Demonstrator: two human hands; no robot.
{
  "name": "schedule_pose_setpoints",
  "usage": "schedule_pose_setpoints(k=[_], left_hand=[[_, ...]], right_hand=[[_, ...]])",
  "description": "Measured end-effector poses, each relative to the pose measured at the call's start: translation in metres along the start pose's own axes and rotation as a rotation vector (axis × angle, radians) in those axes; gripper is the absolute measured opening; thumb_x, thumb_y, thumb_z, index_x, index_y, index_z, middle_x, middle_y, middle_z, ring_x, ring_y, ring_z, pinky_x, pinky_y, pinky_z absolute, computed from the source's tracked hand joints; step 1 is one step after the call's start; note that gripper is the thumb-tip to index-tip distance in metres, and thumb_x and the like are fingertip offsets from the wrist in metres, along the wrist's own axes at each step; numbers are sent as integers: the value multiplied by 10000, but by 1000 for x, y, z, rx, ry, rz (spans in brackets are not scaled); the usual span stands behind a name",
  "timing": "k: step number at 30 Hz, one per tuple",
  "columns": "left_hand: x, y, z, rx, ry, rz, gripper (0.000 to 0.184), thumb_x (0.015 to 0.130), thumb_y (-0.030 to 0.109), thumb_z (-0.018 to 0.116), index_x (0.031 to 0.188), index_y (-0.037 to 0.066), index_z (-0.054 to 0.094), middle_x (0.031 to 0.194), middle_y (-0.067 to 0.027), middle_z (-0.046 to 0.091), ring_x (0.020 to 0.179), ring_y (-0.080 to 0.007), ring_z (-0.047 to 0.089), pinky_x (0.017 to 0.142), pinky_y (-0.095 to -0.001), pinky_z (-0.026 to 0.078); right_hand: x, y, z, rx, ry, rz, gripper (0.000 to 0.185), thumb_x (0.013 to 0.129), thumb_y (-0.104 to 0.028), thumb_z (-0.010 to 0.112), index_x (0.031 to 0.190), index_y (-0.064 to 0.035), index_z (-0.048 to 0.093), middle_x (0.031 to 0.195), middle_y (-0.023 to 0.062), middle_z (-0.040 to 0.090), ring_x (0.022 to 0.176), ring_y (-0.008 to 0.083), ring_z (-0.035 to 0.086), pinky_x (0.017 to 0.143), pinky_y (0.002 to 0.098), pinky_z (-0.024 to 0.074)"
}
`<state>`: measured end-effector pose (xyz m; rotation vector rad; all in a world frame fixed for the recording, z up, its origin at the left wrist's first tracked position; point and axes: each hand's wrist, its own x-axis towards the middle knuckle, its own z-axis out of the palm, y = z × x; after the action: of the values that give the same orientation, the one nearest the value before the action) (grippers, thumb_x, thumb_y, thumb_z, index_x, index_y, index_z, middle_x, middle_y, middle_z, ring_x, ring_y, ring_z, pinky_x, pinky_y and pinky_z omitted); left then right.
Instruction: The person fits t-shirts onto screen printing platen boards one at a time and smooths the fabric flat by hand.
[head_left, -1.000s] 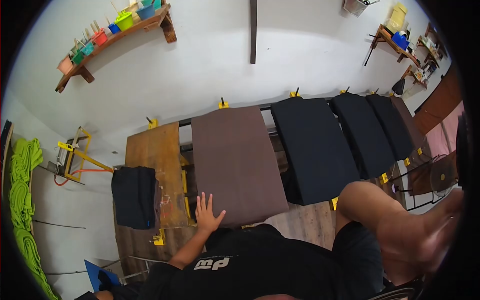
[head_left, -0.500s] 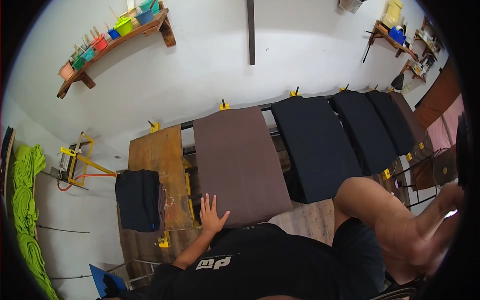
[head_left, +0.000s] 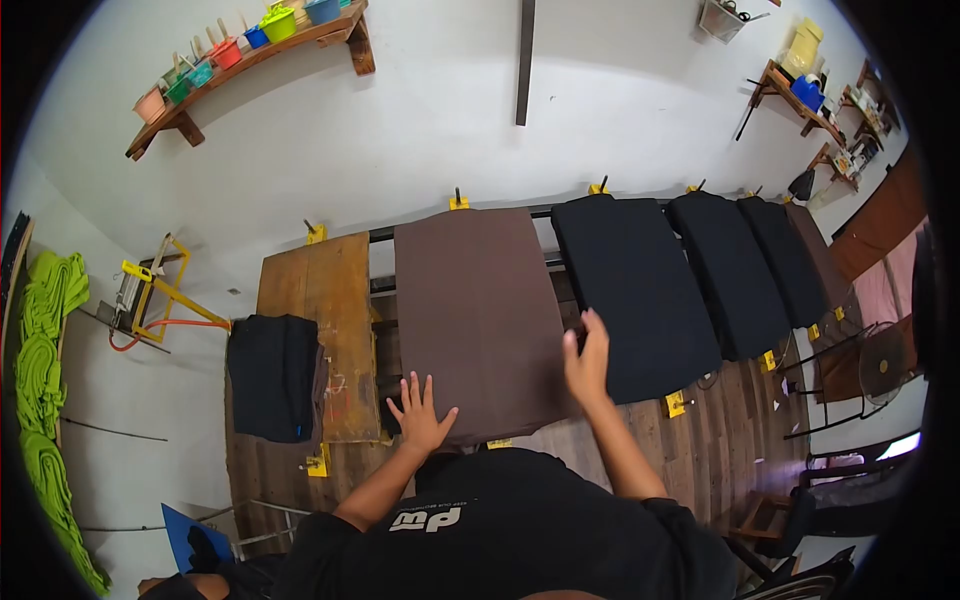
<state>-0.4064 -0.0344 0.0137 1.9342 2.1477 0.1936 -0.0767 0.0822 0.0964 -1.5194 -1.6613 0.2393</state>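
A brown shirt (head_left: 478, 320) is stretched flat over a long board in front of me. My left hand (head_left: 424, 417) lies at the near left corner of this cloth, fingers spread. At its near right edge is my right hand (head_left: 588, 362), held edge-on with fingers extended and thumb apart; whether it touches the cloth I cannot tell. Just right of that hand, a black shirt (head_left: 640, 290) covers another board. Left of the brown shirt is a bare wooden board (head_left: 345, 300), with folded dark garments (head_left: 272, 378) stacked on its near left part.
More covered boards (head_left: 730, 275) continue rightward along a metal rail with yellow clamps (head_left: 316, 233). A wall shelf (head_left: 255, 62) carries colourful tubs. Lime-green cloth (head_left: 48, 375) is piled at far left. A fan (head_left: 883, 362) stands at right, above the wooden floor.
My right hand has come down from close to the camera at the right to the brown shirt's right edge. My left hand stays at the near left corner. The view has shifted slightly.
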Motion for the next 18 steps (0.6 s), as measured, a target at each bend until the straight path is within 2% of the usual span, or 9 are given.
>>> schedule_pose_setpoints(k=[2, 5, 6, 9, 12, 15, 16, 17, 18], left_hand=[[-4, 5, 3, -4, 45, 74, 917, 938, 593, 623, 1657, 124, 298, 1739, -183, 169, 1606, -421, 120, 1234, -691, 75], [-19, 7, 25, -27, 64, 325, 859, 969, 592, 571, 1662, 158, 309, 1735, -182, 204, 1597, -419, 167, 1237, -682, 94], [-25, 12, 32, 30, 25, 393, 843, 974, 599, 558, 1662, 175, 316, 1734, -183, 213, 1592, -416, 191, 1237, -680, 108], [-33, 12, 37, 67, 49, 415, 793, 1002, 609, 521, 1658, 204, 333, 1730, -174, 228, 1583, -398, 231, 1238, -665, 140], [-38, 10, 24, 19, 31, 430, 769, 1014, 599, 517, 1652, 206, 346, 1725, -170, 242, 1580, -391, 240, 1242, -651, 145], [-34, 8, 19, -27, 26, 436, 757, 1015, 600, 522, 1644, 207, 369, 1726, -168, 242, 1575, -390, 249, 1249, -633, 139], [-36, 8, 19, -50, 24, 429, 759, 1012, 608, 527, 1639, 206, 381, 1731, -168, 233, 1574, -391, 252, 1253, -623, 128], [-38, 11, 18, -138, 124, 427, 648, 987, 534, 630, 1524, 180, 554, 1649, -165, 387, 1523, -392, 344, 1250, -607, 162], [-41, 12, 18, -143, 120, 420, 648, 987, 534, 630, 1524, 180, 554, 1649, -165, 387, 1523, -392, 344, 1250, -607, 162]], right_hand=[[-71, 21, 19, -247, -188, 19, 744, 1048, -411, 573, 1578, 60, 346, 1672, 266, 308, 1524, 441, 335, 1197, 533, 317], [-160, 37, 21, -466, -489, -124, 825, 1026, -483, 563, 1618, 30, 302, 1709, 237, 245, 1579, 413, 243, 1260, 539, 220], [-171, 32, 12, -454, -530, -91, 839, 1027, -517, 543, 1639, -8, 280, 1727, 208, 213, 1599, 384, 200, 1282, 532, 166], [-173, 35, 12, -447, -545, -39, 832, 1021, -515, 551, 1662, -72, 259, 1742, 155, 203, 1607, 346, 191, 1285, 524, 156], [-177, 24, 7, -504, -562, -36, 856, 1002, -482, 597, 1659, -56, 252, 1747, 157, 173, 1609, 364, 167, 1279, 531, 177], [-189, 14, 3, -439, -574, 65, 890, 964, -431, 669, 1653, -46, 256, 1744, 164, 174, 1605, 386, 165, 1275, 538, 196], [-196, 16, 4, -382, -476, 17, 799, 916, -363, 736, 1561, -27, 403, 1714, 168, 248, 1567, 419, 238, 1234, 542, 276], [-197, 18, 3, -387, -484, 15, 799, 916, -363, 736, 1561, -27, 403, 1714, 168, 248, 1567, 419, 238, 1234, 542, 276], [-194, 17, 1, -366, -452, 22, 641, 903, -336, 751, 1415, -26, 519, 1628, 176, 380, 1493, 411, 348, 1183, 524, 334]])
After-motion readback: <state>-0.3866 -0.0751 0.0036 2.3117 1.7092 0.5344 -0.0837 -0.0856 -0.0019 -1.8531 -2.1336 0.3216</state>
